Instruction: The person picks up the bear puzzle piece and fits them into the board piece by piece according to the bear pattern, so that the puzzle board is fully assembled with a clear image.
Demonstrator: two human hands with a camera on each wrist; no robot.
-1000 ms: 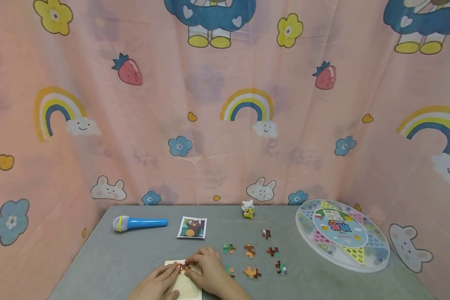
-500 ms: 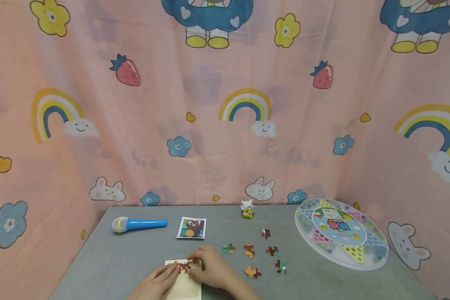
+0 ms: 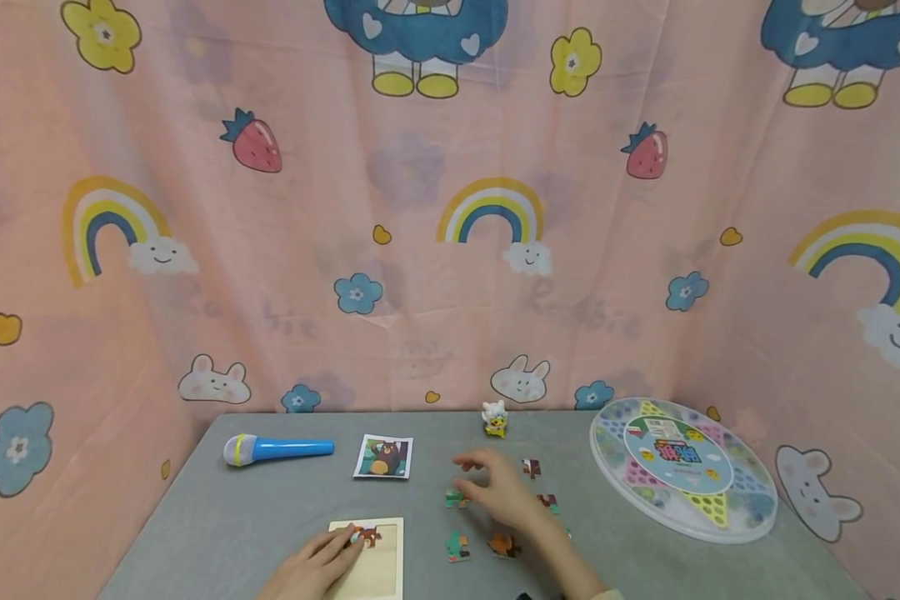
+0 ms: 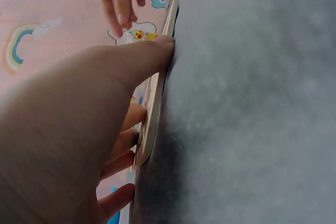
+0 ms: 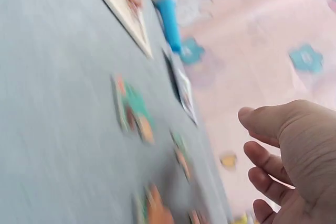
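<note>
My left hand [image 3: 311,568] rests on the pale wooden puzzle tray [image 3: 381,575], its fingers laid over the upper left corner. Beside those fingertips a brown bear puzzle piece [image 3: 371,536] shows inside the frame; the fingers hide part of it. In the left wrist view the thumb [image 4: 152,53] lies along the tray's edge. My right hand [image 3: 504,492] is over the loose pieces with nothing in its grasp, thumb and fingers apart in the right wrist view. A green puzzle piece [image 3: 453,499] lies right by its thumb, and another green piece [image 3: 457,547] lies nearer the tray.
More loose pieces lie around the right forearm, including an orange-brown one [image 3: 504,546] and a dark one [image 3: 531,468]. A bear picture card [image 3: 384,457], blue toy microphone [image 3: 292,447] and small figurine [image 3: 495,418] stand behind. A round board game [image 3: 682,471] lies right.
My right hand has left the tray and moved right and away over the loose pieces, uncovering the green piece beside the tray. The left hand stays on the tray.
</note>
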